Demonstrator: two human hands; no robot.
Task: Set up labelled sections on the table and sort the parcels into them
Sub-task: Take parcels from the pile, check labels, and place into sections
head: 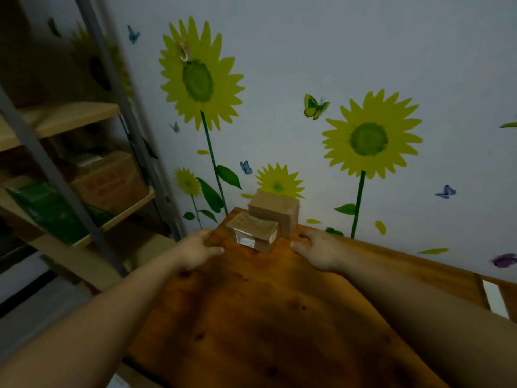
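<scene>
left hand (194,249): fingers (205,235) reach forward along the left edge of the table (251,317), loosely extended and holding nothing; the thumb lies straight on the tabletop and points right, toward the small parcel (253,232), with a narrow gap between them. right hand (317,252): fingers (306,236) are relaxed and slightly apart, resting palm-down on the wood; the thumb points left, toward the same parcel, and does not touch it. both fingertip sets are blurred, so contact with the table edge cannot be confirmed. the small parcel sits between the two hands at frame centre, near the far left corner of the table; it is a brown cardboard box wrapped in glossy clear tape, with a pale label on its near face. the larger parcel (275,212), plain brown cardboard, stands directly behind it and touching it, against the wall (363,37). both bare forearms run from the lower corners of the frame to the centre. the wall carries sunflower decals (200,77) and butterfly decals (314,106). a metal shelving unit (56,169) fills the left of the frame; its middle shelf holds a cardboard box with red print (112,180) and a green packet (53,211). print on all items is unreadable.
</scene>
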